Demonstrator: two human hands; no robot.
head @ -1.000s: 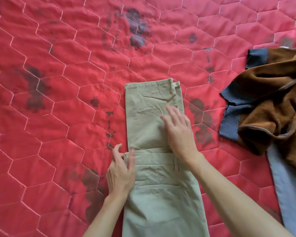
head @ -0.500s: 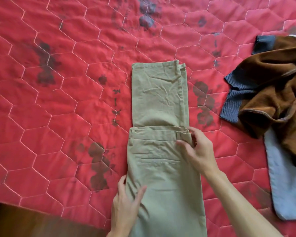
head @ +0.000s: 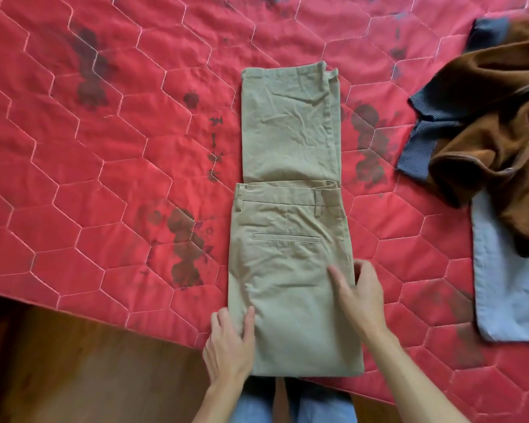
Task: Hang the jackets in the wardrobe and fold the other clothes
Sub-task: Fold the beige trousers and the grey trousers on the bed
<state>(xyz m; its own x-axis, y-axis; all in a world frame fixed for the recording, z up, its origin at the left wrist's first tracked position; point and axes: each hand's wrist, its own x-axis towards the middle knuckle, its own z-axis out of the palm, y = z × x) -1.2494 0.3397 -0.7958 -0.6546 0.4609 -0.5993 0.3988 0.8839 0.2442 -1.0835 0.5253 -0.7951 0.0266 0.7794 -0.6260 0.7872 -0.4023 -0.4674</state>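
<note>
From my remote seat I see the khaki trousers [head: 290,239] lying as a long, narrow rectangle of creased cotton on the red quilt [head: 104,148], which is stitched in hexagons. The waistband half is lapped over the leg half. The left hand [head: 229,346] rests flat on their near left edge, fingers straight. The right hand [head: 361,294] is spread at the right edge with the thumb on the cloth (too blurred to tell if it grips). The fuzzy brown jacket [head: 486,141], with ribbed navy cuffs, lies crumpled to the right.
</note>
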